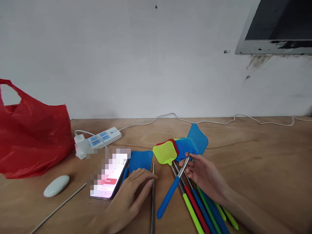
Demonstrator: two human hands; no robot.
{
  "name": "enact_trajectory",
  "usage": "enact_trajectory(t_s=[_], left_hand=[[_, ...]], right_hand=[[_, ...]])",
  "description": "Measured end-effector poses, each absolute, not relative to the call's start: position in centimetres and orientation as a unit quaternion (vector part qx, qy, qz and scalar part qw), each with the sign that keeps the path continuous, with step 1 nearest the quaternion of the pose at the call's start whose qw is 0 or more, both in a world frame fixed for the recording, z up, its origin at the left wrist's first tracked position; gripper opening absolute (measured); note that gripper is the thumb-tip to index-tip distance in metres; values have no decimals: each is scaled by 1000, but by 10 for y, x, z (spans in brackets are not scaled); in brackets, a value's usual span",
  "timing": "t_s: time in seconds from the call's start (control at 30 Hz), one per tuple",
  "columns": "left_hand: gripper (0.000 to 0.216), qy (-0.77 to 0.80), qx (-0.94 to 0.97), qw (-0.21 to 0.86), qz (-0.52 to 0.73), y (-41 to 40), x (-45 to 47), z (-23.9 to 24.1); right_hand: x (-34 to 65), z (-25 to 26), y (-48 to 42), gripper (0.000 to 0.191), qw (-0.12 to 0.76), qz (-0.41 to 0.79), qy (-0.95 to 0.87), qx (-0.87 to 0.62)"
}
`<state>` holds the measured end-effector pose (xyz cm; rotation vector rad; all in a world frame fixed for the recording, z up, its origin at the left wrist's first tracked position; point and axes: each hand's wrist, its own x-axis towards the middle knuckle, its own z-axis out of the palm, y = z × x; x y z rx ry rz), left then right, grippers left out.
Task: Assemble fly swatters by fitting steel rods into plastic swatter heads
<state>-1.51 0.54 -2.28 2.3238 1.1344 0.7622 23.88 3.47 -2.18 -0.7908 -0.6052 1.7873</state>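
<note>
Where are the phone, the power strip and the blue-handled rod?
phone (110, 182): head view, lit screen.
power strip (104, 136): head view, socket face.
blue-handled rod (168, 198): head view, middle of the blue grip.

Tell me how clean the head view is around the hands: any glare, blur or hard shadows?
Head view: light is soft and even, shadows under the left hand and right hand faint; the phone screen glows bright and its upper part is pixelated; the blue-handled swatter in the right hand looks sharp.
</note>
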Motion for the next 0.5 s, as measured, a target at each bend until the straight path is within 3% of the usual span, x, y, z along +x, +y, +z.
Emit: enact_trajectory(t_s=[0.13, 0.5], left_hand=[[28, 412, 817, 280, 291, 2, -16, -22], [17, 437, 827, 247, 253, 0, -15, -30]], right_hand=[[238, -23, 35, 18, 514, 748, -278, -314], [232, -21, 24, 26, 457, 724, -434, -279]])
